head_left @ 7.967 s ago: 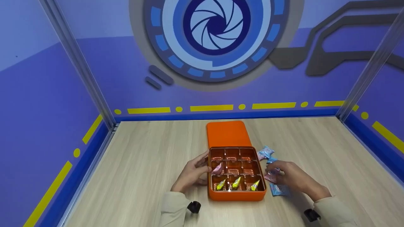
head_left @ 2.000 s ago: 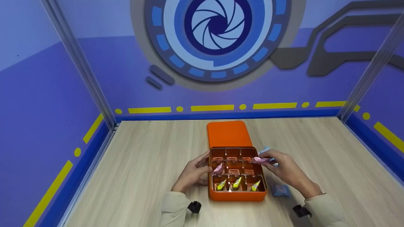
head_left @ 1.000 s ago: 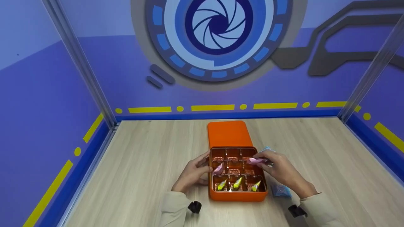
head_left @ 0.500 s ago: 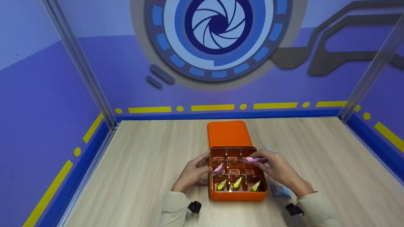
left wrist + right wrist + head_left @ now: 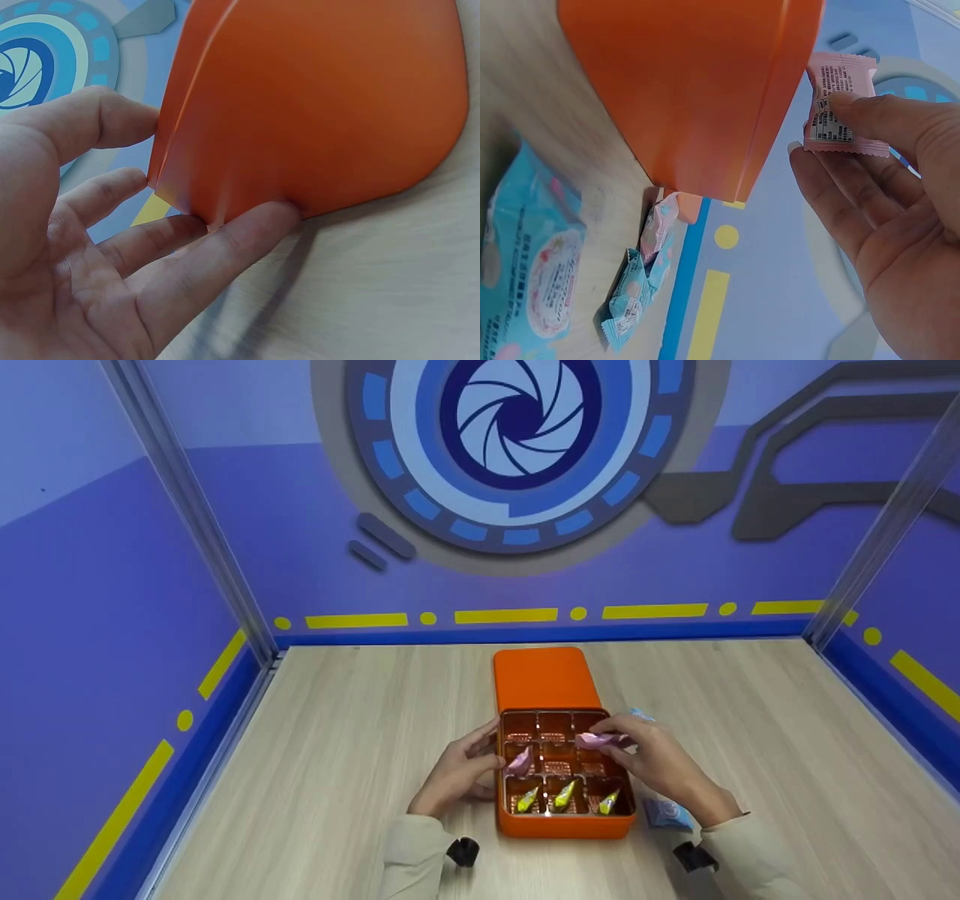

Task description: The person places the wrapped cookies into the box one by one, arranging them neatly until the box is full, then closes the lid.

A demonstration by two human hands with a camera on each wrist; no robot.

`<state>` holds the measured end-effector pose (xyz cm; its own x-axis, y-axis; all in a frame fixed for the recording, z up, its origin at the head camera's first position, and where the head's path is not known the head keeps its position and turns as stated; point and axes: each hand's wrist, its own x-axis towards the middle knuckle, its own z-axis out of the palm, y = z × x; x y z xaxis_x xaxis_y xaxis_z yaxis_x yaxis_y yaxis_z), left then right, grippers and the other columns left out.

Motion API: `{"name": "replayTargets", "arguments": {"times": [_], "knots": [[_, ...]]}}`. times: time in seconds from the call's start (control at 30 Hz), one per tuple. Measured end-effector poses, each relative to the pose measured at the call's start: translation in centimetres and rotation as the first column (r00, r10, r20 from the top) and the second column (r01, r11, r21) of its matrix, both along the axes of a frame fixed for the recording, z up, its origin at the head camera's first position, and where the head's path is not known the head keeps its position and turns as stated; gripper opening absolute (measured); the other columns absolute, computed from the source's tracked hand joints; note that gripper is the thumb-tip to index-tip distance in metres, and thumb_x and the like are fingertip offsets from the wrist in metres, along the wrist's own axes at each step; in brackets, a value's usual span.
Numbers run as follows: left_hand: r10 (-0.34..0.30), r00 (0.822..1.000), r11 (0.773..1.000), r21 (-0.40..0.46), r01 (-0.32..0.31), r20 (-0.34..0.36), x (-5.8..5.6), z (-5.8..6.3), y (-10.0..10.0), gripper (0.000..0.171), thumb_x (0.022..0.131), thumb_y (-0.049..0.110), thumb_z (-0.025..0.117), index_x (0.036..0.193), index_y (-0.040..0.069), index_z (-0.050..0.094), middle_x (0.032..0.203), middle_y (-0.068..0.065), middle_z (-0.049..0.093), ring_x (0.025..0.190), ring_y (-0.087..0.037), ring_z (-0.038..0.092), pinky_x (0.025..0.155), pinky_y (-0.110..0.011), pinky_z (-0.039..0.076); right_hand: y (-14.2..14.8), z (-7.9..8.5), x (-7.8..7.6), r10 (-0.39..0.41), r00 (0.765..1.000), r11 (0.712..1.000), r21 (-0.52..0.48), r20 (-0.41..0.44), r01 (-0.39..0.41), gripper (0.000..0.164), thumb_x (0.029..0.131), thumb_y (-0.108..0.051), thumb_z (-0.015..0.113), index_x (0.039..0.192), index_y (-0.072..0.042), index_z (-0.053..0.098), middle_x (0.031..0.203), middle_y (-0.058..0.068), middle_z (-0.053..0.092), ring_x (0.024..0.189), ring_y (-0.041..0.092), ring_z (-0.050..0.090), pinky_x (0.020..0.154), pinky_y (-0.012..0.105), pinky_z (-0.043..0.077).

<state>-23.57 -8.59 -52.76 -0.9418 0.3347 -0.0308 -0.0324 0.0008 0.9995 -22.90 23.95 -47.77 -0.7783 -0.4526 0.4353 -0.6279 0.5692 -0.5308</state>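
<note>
An orange box [image 5: 564, 828] with a clear divided insert stands before me. My left hand [image 5: 459, 769] rests against its left side, thumb at the rim; in the left wrist view the fingertips [image 5: 277, 214] touch the box wall, rather straight. My right hand [image 5: 664, 755] pinches a pink wrapped candy [image 5: 595, 741] between thumb and fingers, above the right-hand compartments. Printing shows on its wrapper in the right wrist view. Another pink candy [image 5: 519, 763] is in the middle-row left compartment. Yellow candies [image 5: 564, 795] occupy the three front compartments.
An orange lid [image 5: 545, 679] lies directly behind the box. Right of the box lies a blue wrapped candy [image 5: 669, 814]. Further back, partly hidden by my right hand, are blue candies [image 5: 628, 300] and a pink one [image 5: 658, 225]. Patterned walls enclose the wooden table [image 5: 337, 735].
From the candies beside the box, my right hand has picked up a pink candy and carried it left over the compartments. Lately it has shifted only slightly left. The left hand has stayed in place.
</note>
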Motion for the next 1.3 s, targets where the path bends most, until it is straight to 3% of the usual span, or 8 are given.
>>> {"name": "replayTargets", "arguments": {"times": [0.37,0.73,1.07,1.3], "knots": [[-0.004,1.000,1.000,0.001,0.004,0.004,0.1,0.2,0.0,0.073,0.098,0.007,0.068,0.165,0.018,0.042,0.159,-0.019,0.050,0.121,-0.032,0.066,0.069,-0.050,0.066,-0.4,0.0,-0.4,0.040,0.999,0.999,0.021,-0.031,-0.039,0.036,0.088,0.014,0.078,0.117,-0.006,0.074,0.111,0.003,0.074,0.096,0.021,0.072,0.080,0.037,0.065],[-0.002,1.000,1.000,0.006,0.002,0.006,0.0,0.1,0.1,0.073,0.098,0.006,0.067,0.165,0.018,0.042,0.160,-0.020,0.048,0.125,-0.034,0.064,0.070,-0.050,0.066,-0.8,0.1,-0.6,0.073,0.997,0.997,0.034,0.030,-0.074,0.036,0.091,0.014,0.075,0.119,-0.007,0.074,0.110,0.003,0.074,0.095,0.024,0.072,0.082,0.035,0.064],[0.001,1.000,1.000,0.011,-0.002,0.009,0.0,0.1,0.1,0.073,0.097,0.006,0.067,0.165,0.017,0.042,0.160,-0.020,0.048,0.127,-0.034,0.063,0.071,-0.051,0.066,-1.2,0.5,-0.9,0.077,0.996,0.993,0.085,0.038,-0.080,0.030,0.094,0.008,0.075,0.117,-0.010,0.074,0.107,0.000,0.074,0.091,0.016,0.069,0.079,0.034,0.063],[-0.001,1.000,1.000,-0.007,0.001,-0.002,0.1,0.2,0.0,0.074,0.098,0.009,0.067,0.166,0.018,0.040,0.162,-0.018,0.046,0.121,-0.030,0.066,0.070,-0.048,0.066,-1.7,0.5,-1.3,0.099,0.995,0.988,0.119,-0.004,-0.098,0.031,0.090,0.008,0.079,0.113,-0.012,0.075,0.105,-0.002,0.074,0.090,0.016,0.069,0.082,0.035,0.064]]}}
